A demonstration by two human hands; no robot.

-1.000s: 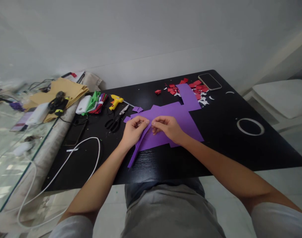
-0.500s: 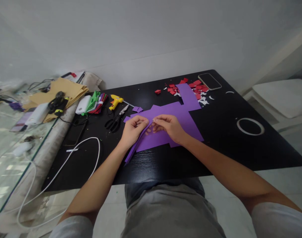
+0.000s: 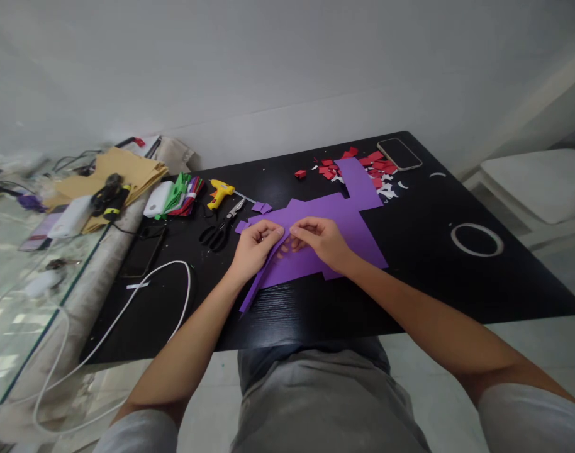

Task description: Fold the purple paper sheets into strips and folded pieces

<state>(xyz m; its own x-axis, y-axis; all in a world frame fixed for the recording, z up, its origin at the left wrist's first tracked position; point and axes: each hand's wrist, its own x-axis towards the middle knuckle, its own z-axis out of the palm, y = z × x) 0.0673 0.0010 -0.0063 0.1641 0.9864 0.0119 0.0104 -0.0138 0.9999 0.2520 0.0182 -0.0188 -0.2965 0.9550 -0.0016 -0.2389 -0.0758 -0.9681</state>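
Observation:
My left hand (image 3: pixel 258 246) is closed on a folded purple paper strip (image 3: pixel 254 294), whose lower end hangs down toward the table's front edge. Close beside it, my right hand (image 3: pixel 321 240) has thumb and fingers pinched together at the strip's upper end; what lies between these fingertips is too small to make out. Beneath both hands, larger purple sheets (image 3: pixel 358 242) overlap on the black table. Small purple pieces (image 3: pixel 262 207) lie just behind my left hand.
Black scissors (image 3: pixel 217 234) and a yellow glue gun (image 3: pixel 218 194) lie left of the sheets. Red paper pieces (image 3: pixel 328 171) and a phone (image 3: pixel 399 154) are at the back right. A white tape ring (image 3: pixel 477 240) sits at right, a white cable (image 3: pixel 189 283) at left.
The lower end of the held strip has shifted slightly to the right. My right fingertips have moved a little left, nearer to my left hand.

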